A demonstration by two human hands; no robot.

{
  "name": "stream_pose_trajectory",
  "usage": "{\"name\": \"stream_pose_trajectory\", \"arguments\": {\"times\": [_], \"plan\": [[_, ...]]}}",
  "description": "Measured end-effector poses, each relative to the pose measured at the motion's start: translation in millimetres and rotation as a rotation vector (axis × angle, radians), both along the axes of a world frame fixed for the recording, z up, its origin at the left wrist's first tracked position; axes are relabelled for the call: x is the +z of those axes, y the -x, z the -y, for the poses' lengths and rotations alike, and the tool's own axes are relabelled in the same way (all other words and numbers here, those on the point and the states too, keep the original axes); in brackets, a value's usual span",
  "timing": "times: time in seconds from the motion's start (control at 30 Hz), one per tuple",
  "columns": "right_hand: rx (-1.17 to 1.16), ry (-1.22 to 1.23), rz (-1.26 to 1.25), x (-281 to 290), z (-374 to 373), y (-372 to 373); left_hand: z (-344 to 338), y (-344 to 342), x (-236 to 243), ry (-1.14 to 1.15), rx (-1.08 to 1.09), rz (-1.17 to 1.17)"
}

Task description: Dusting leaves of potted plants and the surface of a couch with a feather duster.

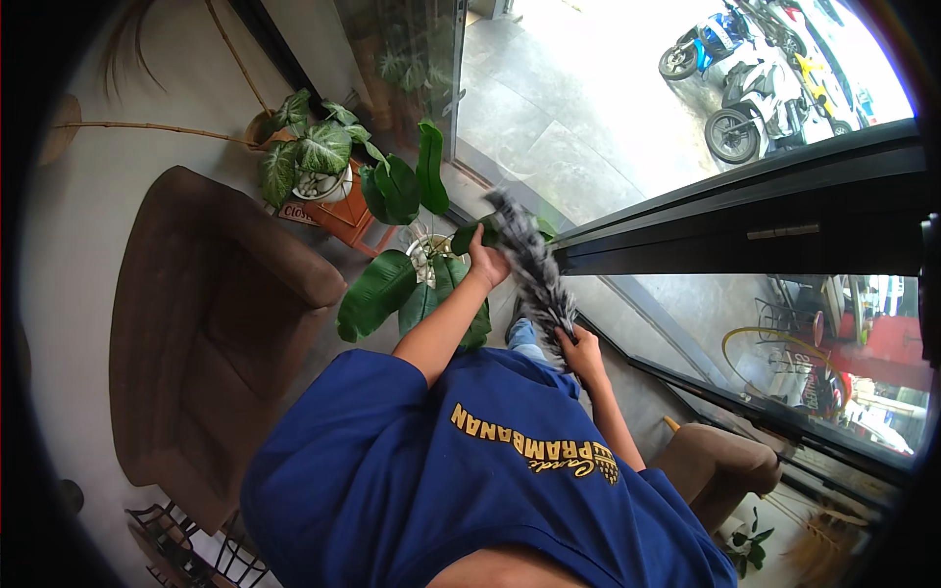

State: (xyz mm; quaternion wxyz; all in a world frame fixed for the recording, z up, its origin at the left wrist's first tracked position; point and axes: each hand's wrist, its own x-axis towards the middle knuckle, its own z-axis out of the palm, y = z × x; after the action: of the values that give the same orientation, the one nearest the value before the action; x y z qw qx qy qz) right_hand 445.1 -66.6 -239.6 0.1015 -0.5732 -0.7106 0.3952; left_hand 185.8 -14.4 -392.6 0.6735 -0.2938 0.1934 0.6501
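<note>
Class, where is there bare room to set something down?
Bare: the brown armchair seat, between backrest and armrest; the outdoor paving, between black frame and motorcycles. Crowded: around the left hand and right hand, with broad green leaves and the fluffy duster.

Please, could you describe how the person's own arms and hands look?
The left hand and right hand are bare; no gloves show. The shirt is dark blue, its sleeves leaving the forearms uncovered, with yellow print on the front.
</note>
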Motion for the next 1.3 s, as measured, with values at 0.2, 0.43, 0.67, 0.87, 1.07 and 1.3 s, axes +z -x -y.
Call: {"name": "stream_pose_trajectory", "arguments": {"times": [0.2, 0.43, 0.67, 0.87, 1.07, 1.3], "plan": [[-0.109, 0.001, 0.042, 3, 27, -12, 12, -13, 20, -0.164, -0.124, 0.07], [-0.263, -0.086, -0.013, 14, 69, -30, 26, -31, 57, -0.415, -0.333, 0.053], [-0.202, -0.118, -0.087, 21, 65, -49, 57, -30, 88, -0.381, -0.569, -0.321], [-0.045, -0.034, -0.045, 18, 41, -60, 100, 2, 78, -0.193, -0.549, -0.595], [0.236, -0.107, 0.015, -4, 9, -30, 115, 65, 45, 0.074, -0.464, -0.864], [0.499, -0.332, 0.186, -8, -45, 75, 80, 119, -22, 0.246, -0.244, -0.699]]}}
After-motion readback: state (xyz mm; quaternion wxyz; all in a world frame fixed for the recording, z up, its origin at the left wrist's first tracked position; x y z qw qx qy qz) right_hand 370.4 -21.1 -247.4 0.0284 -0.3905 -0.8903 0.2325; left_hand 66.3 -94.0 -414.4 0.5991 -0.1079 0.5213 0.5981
